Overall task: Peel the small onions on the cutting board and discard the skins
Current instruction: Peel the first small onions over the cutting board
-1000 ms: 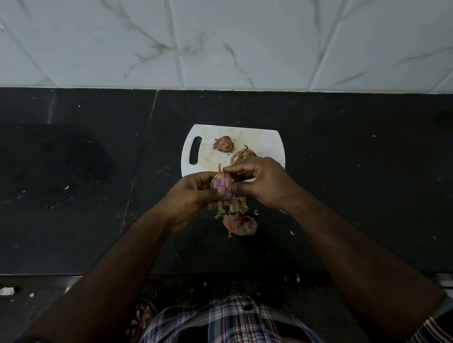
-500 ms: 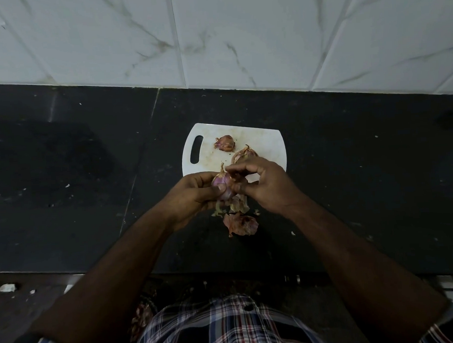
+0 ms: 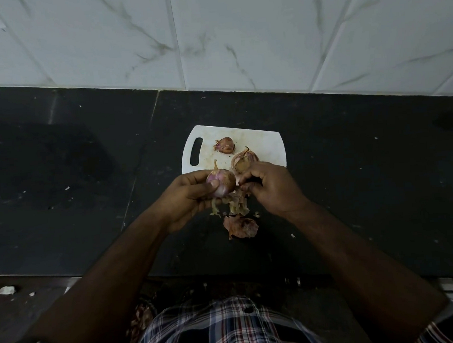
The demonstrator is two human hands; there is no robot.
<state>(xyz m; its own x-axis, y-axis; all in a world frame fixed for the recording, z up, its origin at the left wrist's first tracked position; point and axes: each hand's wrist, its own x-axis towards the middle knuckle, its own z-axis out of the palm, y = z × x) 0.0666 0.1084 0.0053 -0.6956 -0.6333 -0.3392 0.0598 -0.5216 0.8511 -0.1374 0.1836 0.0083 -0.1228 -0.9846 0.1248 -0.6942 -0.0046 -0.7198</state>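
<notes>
L hand (image 3: 188, 197) grips small onion (image 3: 220, 181) just above near edge of cutting board (image 3: 266, 142); R hand (image 3: 270, 186) pinches loose skin strip (image 3: 239, 197). Onion light, firm, prob slick once bare; skin papery, tears easy. Take skin at root end. 2 more onions on board.

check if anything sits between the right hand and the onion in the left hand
Nothing visible does. The right hand sits right beside the onion gripped in the left hand, with only loose skin hanging under the narrow gap.
</notes>
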